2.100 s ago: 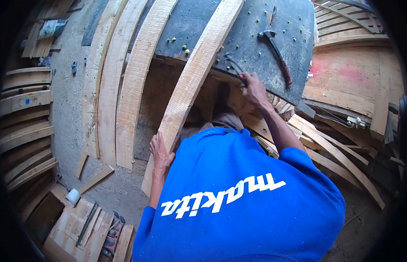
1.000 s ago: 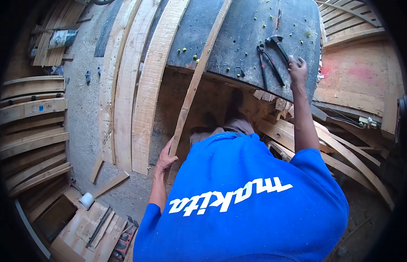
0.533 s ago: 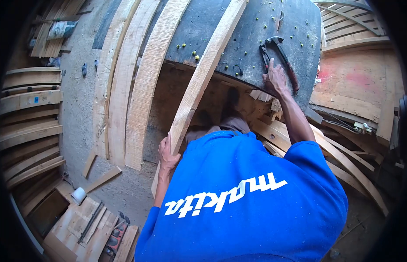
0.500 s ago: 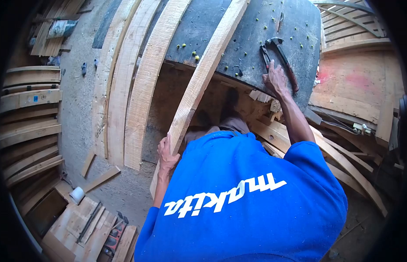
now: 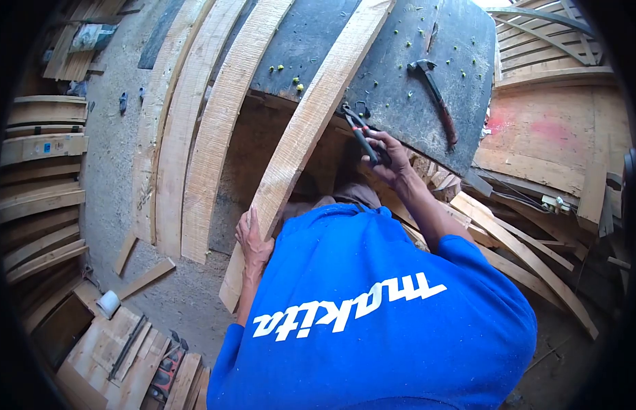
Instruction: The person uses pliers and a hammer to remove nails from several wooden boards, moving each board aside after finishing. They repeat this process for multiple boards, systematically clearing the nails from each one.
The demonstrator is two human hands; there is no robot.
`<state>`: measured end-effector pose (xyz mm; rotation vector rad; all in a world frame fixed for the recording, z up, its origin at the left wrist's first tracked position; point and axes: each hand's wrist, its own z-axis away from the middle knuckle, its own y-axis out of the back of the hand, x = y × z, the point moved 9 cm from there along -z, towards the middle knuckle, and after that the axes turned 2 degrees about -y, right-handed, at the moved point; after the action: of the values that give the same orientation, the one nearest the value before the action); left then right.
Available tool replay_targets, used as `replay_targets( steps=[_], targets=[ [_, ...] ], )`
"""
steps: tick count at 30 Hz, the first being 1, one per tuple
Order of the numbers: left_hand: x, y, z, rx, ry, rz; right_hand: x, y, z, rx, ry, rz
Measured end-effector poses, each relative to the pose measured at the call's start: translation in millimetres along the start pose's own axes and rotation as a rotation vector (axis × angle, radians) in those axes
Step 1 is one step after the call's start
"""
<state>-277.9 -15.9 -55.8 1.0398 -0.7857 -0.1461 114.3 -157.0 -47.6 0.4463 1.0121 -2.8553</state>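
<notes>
A long, slightly curved wooden plank (image 5: 301,143) slants from the dark worktop down past my left side. My left hand (image 5: 254,239) grips its lower part, fingers over the upper face. Closed around the dark and red handles of a pair of pliers (image 5: 362,141) is my right hand (image 5: 392,160). The pliers' jaws are at the worktop's front edge, close beside the plank; whether they grip anything there is too small to tell. A claw hammer (image 5: 435,102) lies on the dark worktop (image 5: 413,123), right of the pliers.
Several curved planks (image 5: 226,137) lean side by side left of mine. Small yellow-green bits (image 5: 299,87) dot the worktop. Loose timber (image 5: 536,266) lies at the right, with stacked boards (image 5: 45,171) at the far left. A white cup-like object (image 5: 108,304) stands at the lower left.
My right hand has picked up the pliers from beside the hammer and brought them left to the worktop edge near the plank. My left hand stays on the plank, which has shifted slightly.
</notes>
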Motion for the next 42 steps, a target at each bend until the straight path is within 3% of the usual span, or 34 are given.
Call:
replay_targets(
  steps=[1, 2, 4, 6, 9, 14, 17, 22, 24, 25, 26, 28, 30, 34, 40, 42],
  targets=[
    [0, 1, 0, 0.006, -0.002, 0.003, 6, 7, -4, -0.044, -0.014, -0.010],
    [0, 0, -1, 0.005, 0.013, -0.004, 14, -3, -2, -0.278, -0.057, -0.098],
    [-3, -2, 1, 0.003, 0.029, -0.005, 19, -17, 21, -0.211, 0.071, 0.018],
    [-4, -1, -1, 0.007, 0.011, 0.016, 24, -10, 23, -0.238, 0.060, -0.022],
    [-8, -1, -3, -0.024, 0.007, 0.031, 25, -28, 30, -0.436, 0.039, -0.174],
    [-8, 0, -5, -0.023, -0.033, 0.040, 24, -20, 26, -0.322, 0.066, -0.022],
    [-6, 0, -2, -0.010, -0.029, 0.040, 20, 4, 11, -0.145, 0.037, -0.298],
    [-8, -1, -2, -0.006, 0.012, 0.032, -9, -16, 19, -0.154, 0.158, -0.285],
    [-9, -3, -2, -0.019, 0.008, 0.010, -14, -15, 17, -0.204, 0.109, 0.005],
    [-9, -2, -1, -0.018, 0.013, 0.016, -28, -35, 37, 0.037, 0.183, 0.479],
    [-8, -1, -2, -0.022, 0.015, 0.015, -35, -32, 32, 0.035, 0.182, 0.487],
    [-9, -3, -1, -0.027, 0.020, 0.016, -60, -55, 36, 0.106, 0.406, 1.329],
    [-8, -2, -1, -0.008, 0.010, 0.022, -71, -47, 36, 0.222, 0.305, 1.411],
    [-8, -3, 0, -0.012, 0.044, 0.013, -86, -62, 32, 0.115, 0.383, 1.620],
    [-8, -3, 1, -0.016, 0.055, 0.014, -97, -70, 37, 0.128, 0.251, 1.684],
    [-9, -3, 1, -0.005, 0.050, 0.005, -98, -79, 34, 0.016, 0.370, 1.677]
  ],
)
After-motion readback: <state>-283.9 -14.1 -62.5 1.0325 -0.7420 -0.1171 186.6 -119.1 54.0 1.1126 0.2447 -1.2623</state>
